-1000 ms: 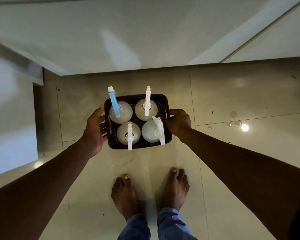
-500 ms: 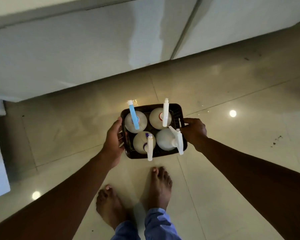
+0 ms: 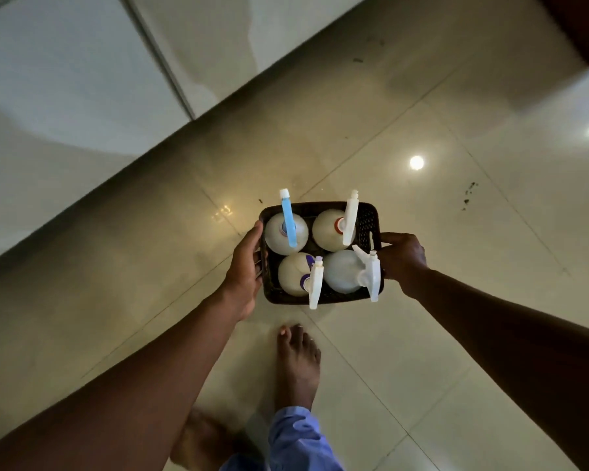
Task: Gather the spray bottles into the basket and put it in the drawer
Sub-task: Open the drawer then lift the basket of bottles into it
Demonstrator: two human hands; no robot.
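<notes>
The floor (image 3: pixel 405 385) is glossy beige tile, laid in large squares with thin grout lines running diagonally across the view. Two bright round light reflections (image 3: pixel 416 162) shine on it to the right, well apart from each other. A few small dark specks (image 3: pixel 469 193) lie on a tile on the right, and another dark mark (image 3: pixel 357 60) sits farther back near the wall. A bare foot (image 3: pixel 297 365) stands flat on the tile at centre, toes pointing away from the camera. A second bare foot (image 3: pixel 201 443), blurred, is lower left of it. White panels (image 3: pixel 65 79) meet the floor along its far left edge.
</notes>
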